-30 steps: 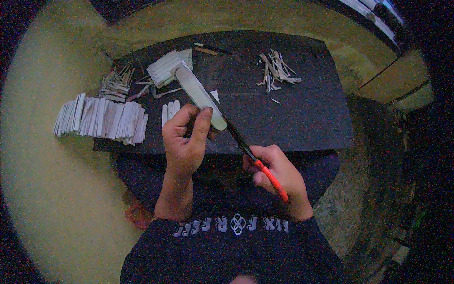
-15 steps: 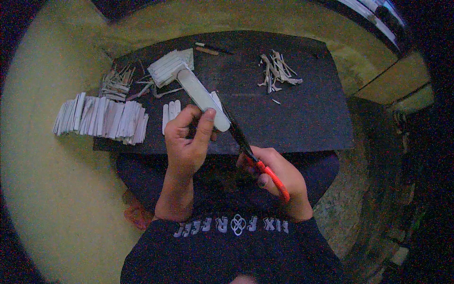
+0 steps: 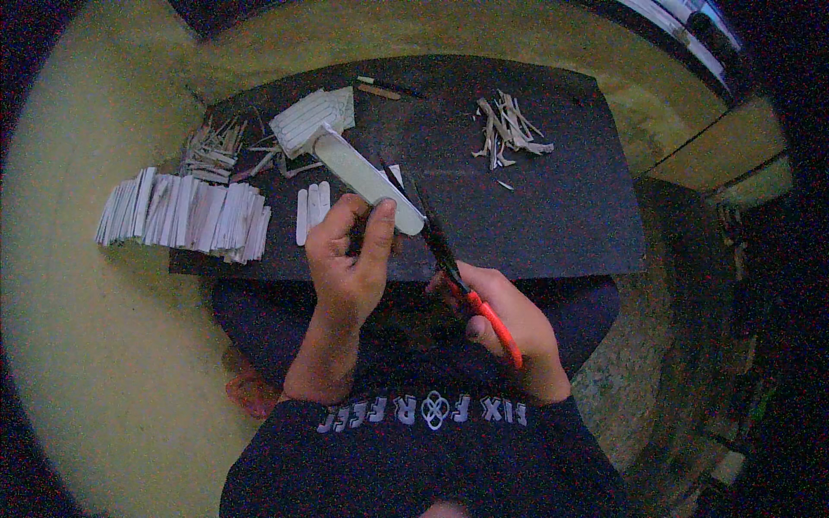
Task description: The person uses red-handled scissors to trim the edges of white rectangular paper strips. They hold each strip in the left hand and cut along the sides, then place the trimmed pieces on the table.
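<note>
— Over the near edge of the worktop (image 3: 561,198), what are the hands doing?

— The left hand (image 3: 350,263) is raised, forearm coming up from the lap, with thumb and fingers clamped on the near end of a long pale strip (image 3: 367,177). The strip is flat and stiff-looking, with a rounded end, and slants up and away toward the far left corner.

— And the other one?

— The right hand (image 3: 496,315) sits lower, just off the near edge, with its fingers closed through the red handles of a pair of scissors (image 3: 445,250). The dark blades point up toward the strip, and their tips are right beside it. I cannot tell whether they touch it.

— What lies around?

— At the left edge, a row of thin pale slats (image 3: 186,211) overlaps like fanned cards. Beyond it is a loose heap of short offcuts (image 3: 211,147). Near the far left corner lies a ribbed pale sheet (image 3: 311,116), and just beside the hand are three small rounded strips (image 3: 313,207). Toward the far right is a tangle of curled shavings (image 3: 509,129). The worktop itself is dark, matte and flat.
</note>
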Tool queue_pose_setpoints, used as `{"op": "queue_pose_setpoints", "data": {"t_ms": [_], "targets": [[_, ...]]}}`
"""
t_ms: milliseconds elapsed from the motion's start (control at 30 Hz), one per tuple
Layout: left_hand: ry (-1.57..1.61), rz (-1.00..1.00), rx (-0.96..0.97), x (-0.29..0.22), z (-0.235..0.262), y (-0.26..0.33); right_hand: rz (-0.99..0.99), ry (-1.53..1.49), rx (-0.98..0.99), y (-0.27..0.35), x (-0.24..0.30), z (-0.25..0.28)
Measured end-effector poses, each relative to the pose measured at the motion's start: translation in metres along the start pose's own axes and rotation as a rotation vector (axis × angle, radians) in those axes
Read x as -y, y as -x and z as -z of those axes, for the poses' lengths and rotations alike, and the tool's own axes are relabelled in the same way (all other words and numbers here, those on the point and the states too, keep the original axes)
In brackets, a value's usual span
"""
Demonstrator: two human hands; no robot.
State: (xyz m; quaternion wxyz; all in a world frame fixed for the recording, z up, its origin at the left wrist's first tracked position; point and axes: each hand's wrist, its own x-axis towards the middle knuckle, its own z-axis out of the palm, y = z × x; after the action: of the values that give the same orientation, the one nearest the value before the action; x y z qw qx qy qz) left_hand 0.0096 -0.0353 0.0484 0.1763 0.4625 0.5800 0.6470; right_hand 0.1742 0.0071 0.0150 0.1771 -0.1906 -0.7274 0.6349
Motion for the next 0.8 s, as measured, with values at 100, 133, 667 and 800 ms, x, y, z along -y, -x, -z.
{"op": "queue_pose_setpoints", "data": {"t_ms": [100, 133, 667, 800], "targets": [[0.013, -0.011, -0.031, 0.002, -0.003, 0.004, -0.01, 0.012, -0.026, 0.001, -0.002, -0.001], [0.012, -0.02, -0.036, 0.003, -0.004, 0.005, -0.018, 0.022, -0.034, 0.001, -0.003, -0.001], [0.02, -0.056, -0.061, 0.006, -0.01, 0.011, -0.083, 0.091, -0.103, 0.0, 0.0, -0.002], [-0.033, -0.06, -0.046, 0.004, -0.01, 0.009, -0.103, 0.065, -0.134, 0.001, 0.0, -0.003]]}}
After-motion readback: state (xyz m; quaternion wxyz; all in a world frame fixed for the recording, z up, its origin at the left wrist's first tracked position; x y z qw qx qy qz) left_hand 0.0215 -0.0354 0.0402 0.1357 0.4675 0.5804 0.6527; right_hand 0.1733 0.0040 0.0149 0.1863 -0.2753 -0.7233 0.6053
